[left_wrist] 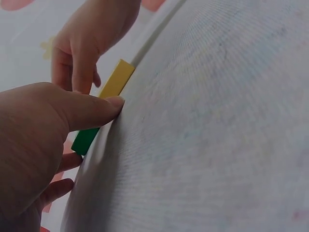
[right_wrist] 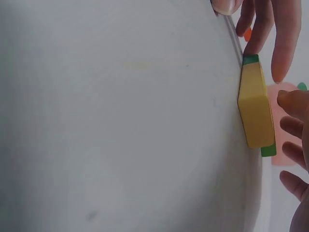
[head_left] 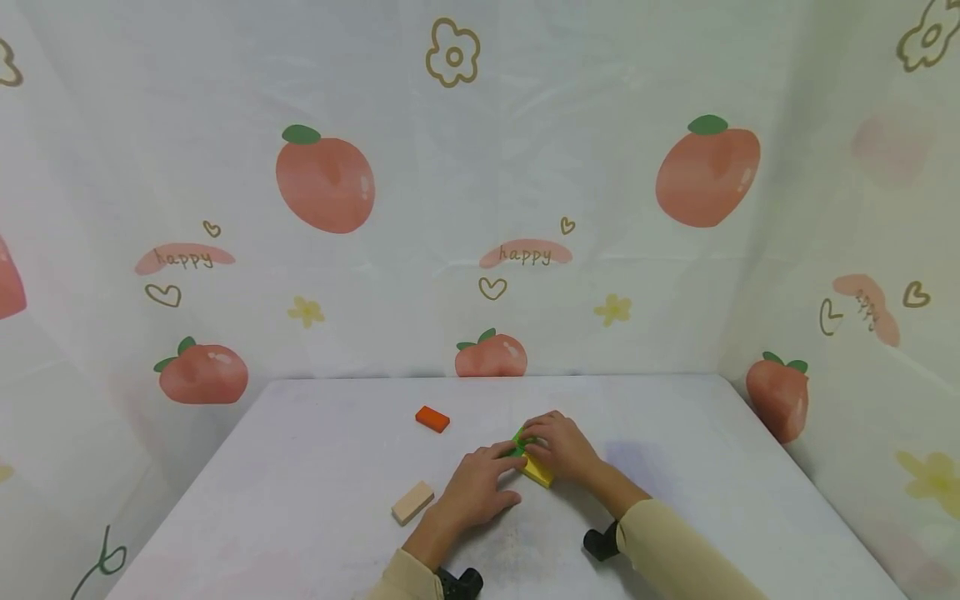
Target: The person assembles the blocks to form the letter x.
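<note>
A yellow block [head_left: 537, 472] lies flat on the white table, close against green [head_left: 518, 435], which shows past both its ends in the right wrist view [right_wrist: 268, 150]. Hands hide much of the green, so whether it is one block or two I cannot tell. My left hand [head_left: 477, 487] reaches in from the left, its extended fingertips touching the blocks and its thumb held apart, nearer me. Over the green and the yellow block's far end is my right hand [head_left: 561, 446], fingers bent loosely. In the right wrist view its spread fingers [right_wrist: 293, 126] stand beside the blocks with a gap.
Left of my left hand lies a plain wooden block [head_left: 413, 502]. Farther back sits an orange block [head_left: 432, 418]. A printed cloth [head_left: 495, 192] hangs behind and beside the table [head_left: 315, 467]. Black wrist devices [head_left: 602, 542] are strapped at both sleeves.
</note>
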The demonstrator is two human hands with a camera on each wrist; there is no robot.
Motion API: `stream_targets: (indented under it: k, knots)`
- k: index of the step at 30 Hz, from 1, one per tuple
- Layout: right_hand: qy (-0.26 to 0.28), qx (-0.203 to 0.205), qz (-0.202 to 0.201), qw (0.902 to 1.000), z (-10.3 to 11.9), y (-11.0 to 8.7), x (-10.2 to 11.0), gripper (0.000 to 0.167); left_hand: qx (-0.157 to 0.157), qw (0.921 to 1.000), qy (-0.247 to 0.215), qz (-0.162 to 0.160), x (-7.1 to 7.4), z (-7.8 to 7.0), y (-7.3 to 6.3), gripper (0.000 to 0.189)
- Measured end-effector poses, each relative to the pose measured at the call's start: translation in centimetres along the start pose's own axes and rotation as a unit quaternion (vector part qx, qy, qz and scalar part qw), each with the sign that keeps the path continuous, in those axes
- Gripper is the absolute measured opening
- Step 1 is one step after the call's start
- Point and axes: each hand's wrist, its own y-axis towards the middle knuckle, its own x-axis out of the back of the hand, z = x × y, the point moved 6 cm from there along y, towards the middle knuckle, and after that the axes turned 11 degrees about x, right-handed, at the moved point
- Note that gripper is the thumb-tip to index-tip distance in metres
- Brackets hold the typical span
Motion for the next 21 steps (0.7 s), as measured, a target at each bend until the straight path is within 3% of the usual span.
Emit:
stream_targets:
  k: [4,12,21]
  knots:
    - [-0.003,0.014,-0.003,0.9999,0.3,-0.6,0.1,0.015,0.006,0.9999,-0.009,-0.005,0.2,0.3,0.0,0.05]
    - [0.017,0.048,0.029,0.9983,0.7,-0.9,-0.2,0.021,-0.001,0.9991,-0.009,-0.041,1.6,1.5,-0.4,0.048]
    - [0.021,0.081,0.035,0.9958,1.3,-0.8,-0.2,0.021,0.024,0.999,-0.013,-0.035,2.6,2.9,-1.2,0.047]
